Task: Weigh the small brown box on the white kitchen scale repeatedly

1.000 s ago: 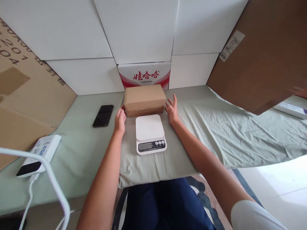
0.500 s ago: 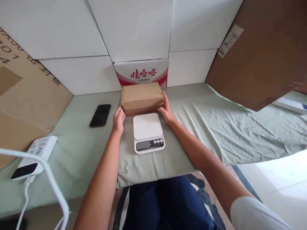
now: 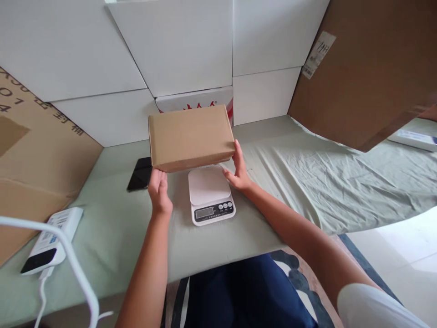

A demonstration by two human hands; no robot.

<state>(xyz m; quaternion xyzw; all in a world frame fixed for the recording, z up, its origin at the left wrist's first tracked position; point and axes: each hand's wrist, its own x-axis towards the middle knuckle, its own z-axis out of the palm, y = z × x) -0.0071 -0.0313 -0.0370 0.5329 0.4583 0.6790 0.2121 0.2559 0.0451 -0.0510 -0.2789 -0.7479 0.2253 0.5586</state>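
A brown cardboard box (image 3: pixel 191 136) is held up off the cloth between my two hands. My left hand (image 3: pixel 159 191) grips its near left corner, with the fingers under the edge. At the right end, my right hand (image 3: pixel 239 171) presses against the box with its thumb apart. Just below and nearer to me lies a white kitchen scale (image 3: pixel 210 187); the box overlaps the far edge of its platform in view. The scale's display looks blank. Partly hidden behind the box's left side is a black phone (image 3: pixel 139 175).
White boxes (image 3: pixel 174 45) form a wall at the back. A large cardboard carton (image 3: pixel 41 150) stands at left, another brown carton (image 3: pixel 362 77) at right. A white device with a cable (image 3: pixel 53 241) lies at left on the green cloth (image 3: pixel 112 237). A white tube (image 3: pixel 73 264) curves in front.
Both hands have lifted the cardboard box off the cloth and toward me. It has shifted left and now covers part of the phone and more of the red lettering behind.
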